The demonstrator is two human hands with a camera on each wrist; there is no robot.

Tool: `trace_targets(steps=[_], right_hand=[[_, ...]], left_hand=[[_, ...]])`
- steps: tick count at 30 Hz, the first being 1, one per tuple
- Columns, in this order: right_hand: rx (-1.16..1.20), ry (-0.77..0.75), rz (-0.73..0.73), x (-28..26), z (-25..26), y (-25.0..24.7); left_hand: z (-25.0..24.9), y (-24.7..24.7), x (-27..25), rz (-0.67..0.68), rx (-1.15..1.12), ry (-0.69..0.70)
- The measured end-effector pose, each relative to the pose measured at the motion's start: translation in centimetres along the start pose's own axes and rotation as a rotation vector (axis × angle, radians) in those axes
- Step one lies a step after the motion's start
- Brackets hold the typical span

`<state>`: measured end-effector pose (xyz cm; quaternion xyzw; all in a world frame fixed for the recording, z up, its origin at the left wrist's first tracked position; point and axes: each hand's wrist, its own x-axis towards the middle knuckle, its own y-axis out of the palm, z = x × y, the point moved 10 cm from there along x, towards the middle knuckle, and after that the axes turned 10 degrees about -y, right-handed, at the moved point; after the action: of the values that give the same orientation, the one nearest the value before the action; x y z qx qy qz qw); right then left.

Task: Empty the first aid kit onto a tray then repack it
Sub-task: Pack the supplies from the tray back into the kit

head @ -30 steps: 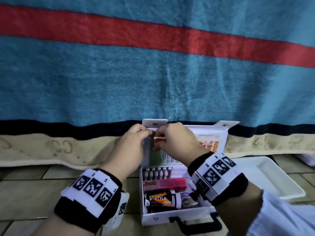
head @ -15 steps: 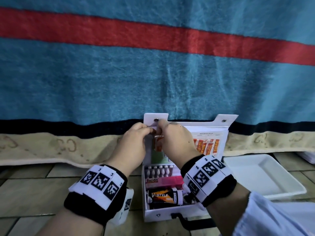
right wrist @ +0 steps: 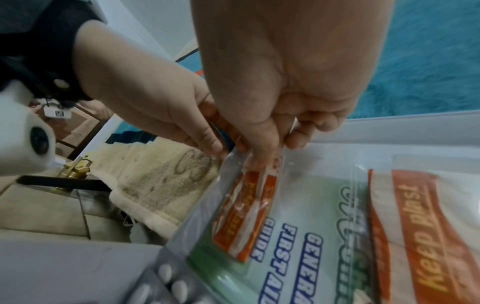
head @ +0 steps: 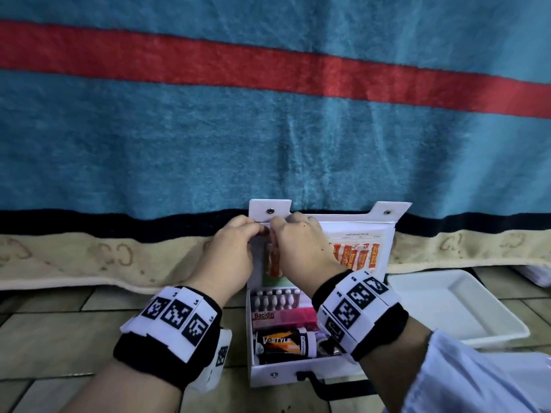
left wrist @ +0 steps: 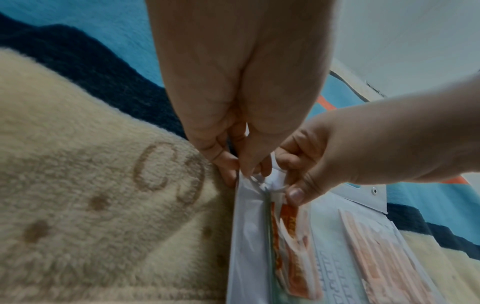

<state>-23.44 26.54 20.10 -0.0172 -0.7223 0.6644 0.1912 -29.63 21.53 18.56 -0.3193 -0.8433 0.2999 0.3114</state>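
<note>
The white first aid kit (head: 298, 377) lies open on the tiled floor, its lid (head: 384, 225) upright against the blanket. My left hand (head: 256, 232) (left wrist: 239, 168) pinches the left edge of the lid's clear plastic pocket (right wrist: 311, 164). My right hand (head: 275, 231) (right wrist: 270, 148) pinches the top of a bundle of orange plaster strips (head: 272, 262) (left wrist: 288, 222) (right wrist: 241, 216) at the pocket's mouth. The strips hang inside the pocket over a first aid guide sheet (right wrist: 293, 242). The white tray (head: 447, 302) sits to the right of the kit.
More orange plasters (head: 357, 254) fill the lid's right pocket. In the kit's base lie a blister pack (head: 274, 299), a pink Bacidin box (head: 283, 315) and a black V-Style bottle (head: 286, 342). A blue, red and cream blanket (head: 268, 129) hangs right behind.
Both hands stay at the top left of the lid pocket. My right wrist has shifted, so the plasters in the right pocket show more.
</note>
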Motion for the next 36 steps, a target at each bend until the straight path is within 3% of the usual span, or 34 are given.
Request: trace_targets(steps=[7,12,17,22,25,27,30,33,35,36], right_hand=[[-0.029,0.044,-0.091,-0.4,-0.1,-1.4],[-0.035,-0.002,-0.006,-0.2,0.0,0.0],[0.058,0.050,-0.112,-1.4,-1.5,-2.0],[0.270,0.155,-0.291,-8.2,-6.4,-7.1],[0.315,0.293,-0.383,-14.8,-10.9,-8.9],[0.287,0.414,-0.368,-19.4,-14.5,-8.4],[0.228,0.650,-0.168,-26.9,-20.1,-5.0],[0.173,0.870,0.275,-35.1,-23.9,0.8],[0.186,0.878,0.554,-39.0,-24.1,4.5],[0.206,0.862,0.606,-39.9,-23.9,5.6]], left_hand=[[-0.3,-0.1,-0.1,0.009,0.008,-0.002],[0.3,0.2,0.1,0.008,0.022,-0.022],[0.4,0.3,-0.5,0.038,0.006,-0.044],[-0.5,0.8,-2.9,0.046,0.229,-0.104],[-1.4,1.8,-4.4,0.082,0.273,-0.131],[-2.5,3.2,-5.2,0.136,0.285,-0.126],[-5.1,6.1,-5.9,0.228,0.305,-0.060],[-8.3,9.9,-6.8,0.350,0.270,-0.006],[-10.3,12.8,-7.9,0.474,0.281,0.041],[-11.0,14.1,-8.5,0.529,0.295,0.065]])
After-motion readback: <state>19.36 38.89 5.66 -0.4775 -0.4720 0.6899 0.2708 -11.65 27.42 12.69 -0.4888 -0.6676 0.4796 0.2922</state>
